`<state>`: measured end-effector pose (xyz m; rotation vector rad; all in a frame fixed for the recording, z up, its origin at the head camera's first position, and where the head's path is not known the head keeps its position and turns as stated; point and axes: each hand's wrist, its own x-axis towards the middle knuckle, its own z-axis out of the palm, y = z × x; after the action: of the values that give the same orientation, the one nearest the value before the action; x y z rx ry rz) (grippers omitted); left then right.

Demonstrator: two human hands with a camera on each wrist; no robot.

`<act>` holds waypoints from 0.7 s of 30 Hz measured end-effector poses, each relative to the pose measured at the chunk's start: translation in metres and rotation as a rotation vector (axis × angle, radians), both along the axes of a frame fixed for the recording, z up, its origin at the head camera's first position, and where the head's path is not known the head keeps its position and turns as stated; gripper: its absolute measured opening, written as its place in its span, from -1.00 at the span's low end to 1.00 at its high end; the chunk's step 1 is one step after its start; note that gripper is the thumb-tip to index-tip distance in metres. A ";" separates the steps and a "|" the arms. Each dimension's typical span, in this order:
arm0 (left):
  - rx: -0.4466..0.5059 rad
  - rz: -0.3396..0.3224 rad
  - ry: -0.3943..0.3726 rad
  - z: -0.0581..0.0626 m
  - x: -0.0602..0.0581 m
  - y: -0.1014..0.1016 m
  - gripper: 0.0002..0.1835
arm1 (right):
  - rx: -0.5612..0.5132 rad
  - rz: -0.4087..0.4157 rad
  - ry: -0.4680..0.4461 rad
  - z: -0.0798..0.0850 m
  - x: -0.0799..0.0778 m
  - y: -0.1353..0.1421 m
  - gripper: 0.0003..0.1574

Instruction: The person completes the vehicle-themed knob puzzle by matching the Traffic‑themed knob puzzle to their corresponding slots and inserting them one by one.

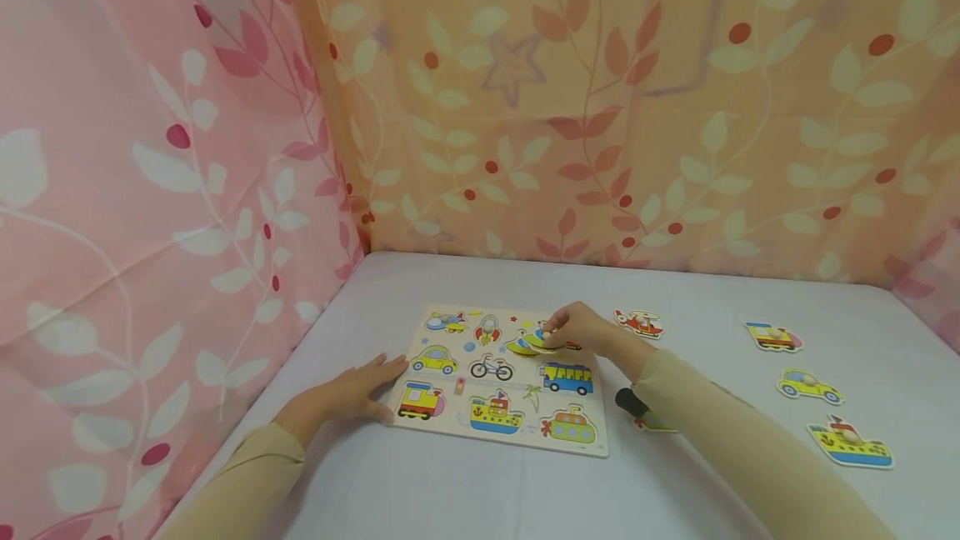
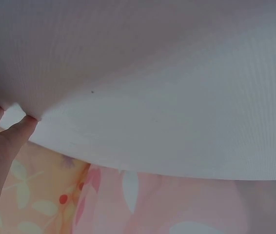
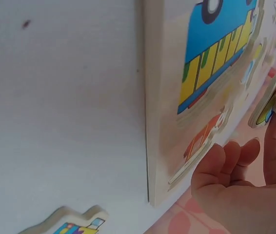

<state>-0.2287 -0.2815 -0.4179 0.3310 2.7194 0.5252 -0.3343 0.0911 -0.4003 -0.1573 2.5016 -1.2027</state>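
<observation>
A wooden peg puzzle board [image 1: 468,377] with vehicle pictures lies on the white table. My right hand [image 1: 577,329] pinches a flying saucer puzzle piece [image 1: 538,338] between thumb and finger, over the upper right of the board. Right beside the held piece is the board's yellow-green saucer picture [image 1: 519,347]. The right wrist view shows the piece [image 3: 269,100] tilted, edge toward the camera, the other fingers curled below it. At the board's left edge, my left hand [image 1: 352,388] rests with fingers spread, fingertips along the edge. In the left wrist view only part of that hand [image 2: 4,139] shows.
Right of the board lie loose pieces: a red helicopter [image 1: 640,324], a train [image 1: 774,337], a yellow car [image 1: 810,385] and a ship [image 1: 851,445]. A greenish piece [image 1: 660,421] is partly hidden under the right forearm. Patterned curtains [image 1: 480,107] stand behind and to the left.
</observation>
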 end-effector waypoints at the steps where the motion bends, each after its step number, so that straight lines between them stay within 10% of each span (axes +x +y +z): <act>1: -0.001 0.002 -0.001 0.000 0.000 0.000 -0.01 | 0.004 0.000 0.001 -0.001 -0.001 -0.002 -0.86; 21: 0.015 -0.005 -0.016 0.001 -0.002 -0.001 0.00 | 0.100 -0.071 -0.122 -0.009 -0.014 -0.035 -0.83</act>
<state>-0.2306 -0.2829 -0.4174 0.3359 2.6996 0.5442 -0.3480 0.0560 -0.4097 0.0295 2.4720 -1.0766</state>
